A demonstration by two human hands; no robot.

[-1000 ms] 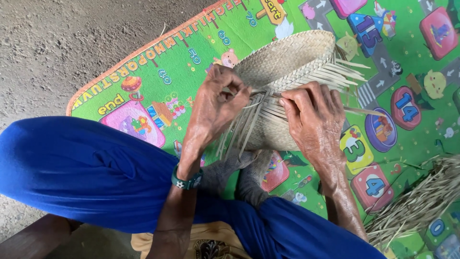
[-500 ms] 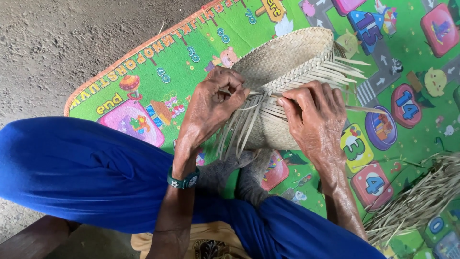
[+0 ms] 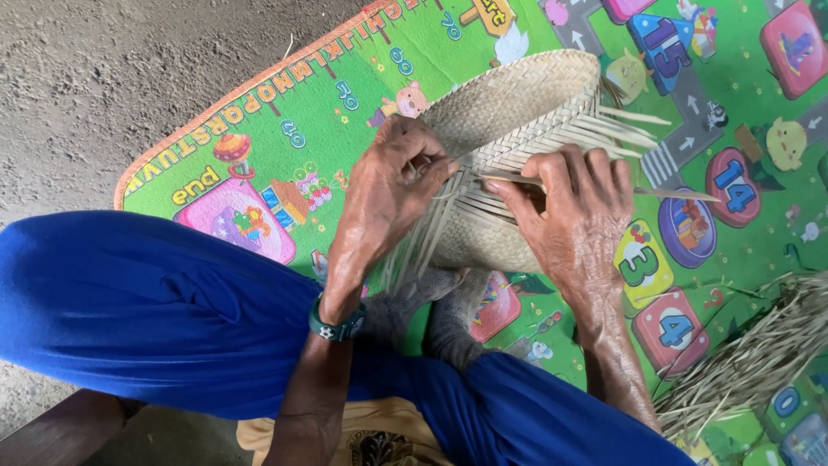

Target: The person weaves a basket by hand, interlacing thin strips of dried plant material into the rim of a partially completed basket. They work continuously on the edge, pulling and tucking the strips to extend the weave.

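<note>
One half-woven straw basket (image 3: 509, 129) sits at upper centre of the frame. Two hands work on it: one left hand (image 3: 388, 194) at centre and one right hand (image 3: 578, 220) just right of centre. One green wristband (image 3: 336, 328) circles the left wrist, lower centre. One colourful play mat (image 3: 285, 112) covers the floor across the upper and right parts of the frame. One heap of loose straw strips (image 3: 759, 354) lies at lower right; its strips are too many and too tangled to count. Two feet (image 3: 431, 315) show below the basket.
</note>
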